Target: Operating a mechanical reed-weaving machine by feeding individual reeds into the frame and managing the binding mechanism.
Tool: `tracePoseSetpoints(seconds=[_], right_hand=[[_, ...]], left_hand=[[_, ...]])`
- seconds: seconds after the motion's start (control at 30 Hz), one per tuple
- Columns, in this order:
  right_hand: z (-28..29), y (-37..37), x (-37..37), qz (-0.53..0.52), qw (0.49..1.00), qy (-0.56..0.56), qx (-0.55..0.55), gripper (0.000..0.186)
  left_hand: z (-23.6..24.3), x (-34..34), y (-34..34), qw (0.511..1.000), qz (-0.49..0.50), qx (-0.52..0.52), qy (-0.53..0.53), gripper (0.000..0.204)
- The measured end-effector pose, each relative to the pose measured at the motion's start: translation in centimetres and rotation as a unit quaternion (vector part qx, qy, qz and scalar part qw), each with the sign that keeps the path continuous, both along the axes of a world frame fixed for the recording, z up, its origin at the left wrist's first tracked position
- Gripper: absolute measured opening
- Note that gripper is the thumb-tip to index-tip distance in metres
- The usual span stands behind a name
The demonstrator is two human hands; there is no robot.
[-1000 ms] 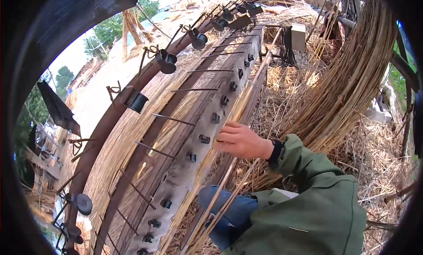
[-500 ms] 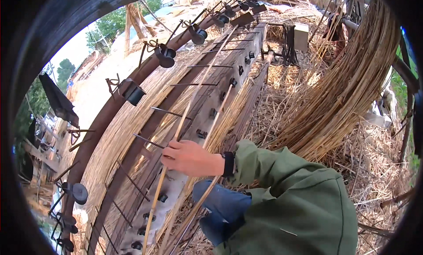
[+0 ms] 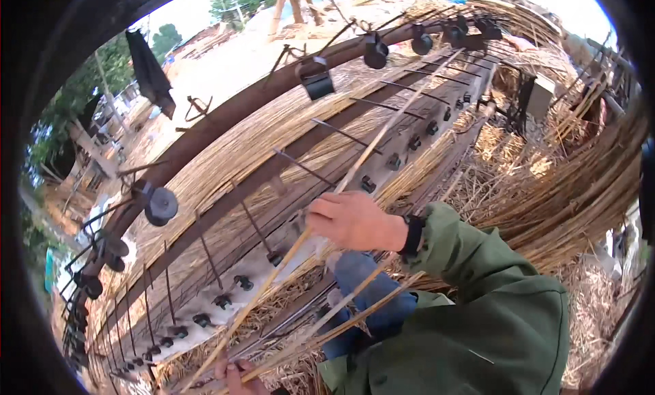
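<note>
My right hand [image 3: 351, 221], in a green sleeve with a black wristband, is closed around a long, thin, pale reed [image 3: 280, 271]. The reed slants from the far end of the frame down to the lower left. At the lower edge my left hand [image 3: 239, 378] is partly visible, its fingers closed on the same reed near its lower part. Two more loose reeds [image 3: 368, 313] run from beside the left hand up past my knee in blue jeans. A light grey beam [image 3: 225, 316] with several black clips lies under the held reed.
A curved brown metal pipe [image 3: 225, 125] with black round weights [image 3: 160, 205] arcs across the far side. Thin metal rods [image 3: 256, 224] stick out along the beam. Straw bundles [image 3: 239, 166] lie beneath. A large reed bundle [image 3: 573, 183] stands at right, with a light box [image 3: 540, 96] beyond.
The view has turned left, so the frame and my right hand appear farther right. My left hand has come into view at the lower edge. My right hand still grips the reed.
</note>
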State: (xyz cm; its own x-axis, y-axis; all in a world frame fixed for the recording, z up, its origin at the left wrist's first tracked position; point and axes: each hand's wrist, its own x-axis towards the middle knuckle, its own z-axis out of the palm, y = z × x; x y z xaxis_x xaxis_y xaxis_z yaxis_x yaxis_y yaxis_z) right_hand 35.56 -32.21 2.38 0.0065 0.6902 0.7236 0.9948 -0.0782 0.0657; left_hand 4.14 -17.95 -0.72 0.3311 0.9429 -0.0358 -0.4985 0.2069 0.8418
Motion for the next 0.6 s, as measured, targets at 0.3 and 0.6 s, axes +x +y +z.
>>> tracePoseSetpoints(seconds=[0.3,0.6], right_hand=[[2.0,11.2,6.4,-0.067,0.997,0.032,0.002,0.013],[-0.9,14.4,1.4,0.061,0.970,0.215,-0.097,0.028]], left_hand=[[-4.5,-7.3,0.2,0.997,0.006,-0.026,-0.074,0.012],[-5.6,-9.5,-0.9,0.996,0.049,-0.065,-0.041,0.012]])
